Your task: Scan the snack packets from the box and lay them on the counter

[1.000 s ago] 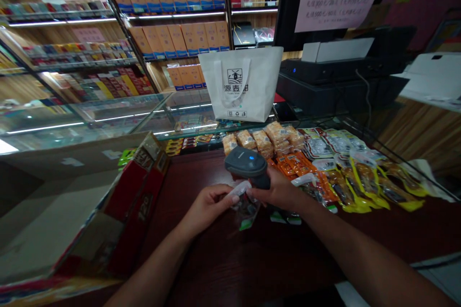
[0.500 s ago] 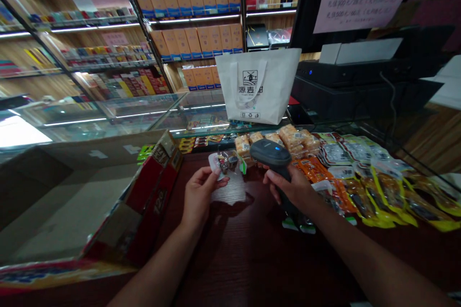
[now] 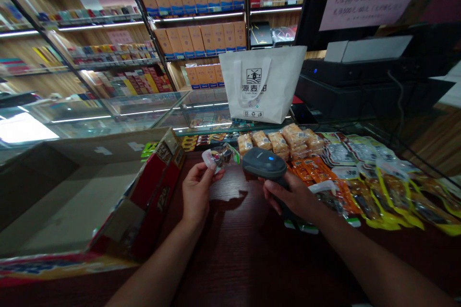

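Note:
My left hand (image 3: pixel 198 187) pinches one end of a small clear snack packet (image 3: pixel 222 155) with dark contents and a green edge, held just above the dark wooden counter (image 3: pixel 230 240). Wrapped round the handle of a grey barcode scanner (image 3: pixel 264 164) is my right hand (image 3: pixel 293 196); a blue light glows on the scanner's top. The scanner's head faces left toward the packet, a small gap apart from it. Under my right wrist lie more clear packets with green edges (image 3: pixel 327 196), partly hidden by the arm.
An open cardboard box (image 3: pixel 154 201) stands at left. Behind the scanner sit wrapped pale snack blocks (image 3: pixel 279 144); orange packets (image 3: pixel 313 170) and yellow-edged packets (image 3: pixel 389 196) spread right. A white bag (image 3: pixel 259 91) stands upright on the glass counter, beside black equipment (image 3: pixel 363 91).
The scanner has tilted and shifted slightly left and down, closer to the packet. The packet has turned a little in my left hand, and the pale scan light on the counter is gone.

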The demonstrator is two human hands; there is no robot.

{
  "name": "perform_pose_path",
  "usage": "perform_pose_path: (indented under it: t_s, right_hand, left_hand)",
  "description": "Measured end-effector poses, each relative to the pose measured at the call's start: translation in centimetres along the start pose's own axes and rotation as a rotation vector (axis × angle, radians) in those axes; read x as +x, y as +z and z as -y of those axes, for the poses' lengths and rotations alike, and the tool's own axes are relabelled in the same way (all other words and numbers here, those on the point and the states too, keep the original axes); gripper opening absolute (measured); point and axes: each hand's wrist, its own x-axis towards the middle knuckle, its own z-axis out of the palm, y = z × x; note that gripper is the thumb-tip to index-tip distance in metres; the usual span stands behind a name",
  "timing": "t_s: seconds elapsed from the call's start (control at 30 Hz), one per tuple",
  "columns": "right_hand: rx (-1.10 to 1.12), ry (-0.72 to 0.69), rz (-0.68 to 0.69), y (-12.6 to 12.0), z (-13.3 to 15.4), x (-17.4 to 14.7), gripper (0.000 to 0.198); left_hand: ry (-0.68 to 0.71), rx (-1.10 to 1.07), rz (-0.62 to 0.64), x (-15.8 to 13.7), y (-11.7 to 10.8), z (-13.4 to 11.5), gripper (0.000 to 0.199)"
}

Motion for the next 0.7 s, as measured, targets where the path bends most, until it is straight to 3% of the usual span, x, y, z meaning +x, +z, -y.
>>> perform_pose_path:
  t_s: [0.33,0.53,0.7]
  right_hand:
    - [0.005,0.005,-0.004,0.0,-0.2,0.0,0.038]
    - [0.017,0.002,-0.005,0.0,0.0,0.0,0.041]
    - [0.006,0.001,-0.017,0.1,-0.3,-0.1,0.040]
  left_hand:
    - [0.015,0.049,0.005,-0.2,0.1,-0.1,0.026]
    - [0.009,0.031,0.007,0.1,0.0,0.4,0.031]
    - [0.181,0.122,-0.023,-0.5,-0.4,-1.3,0.027]
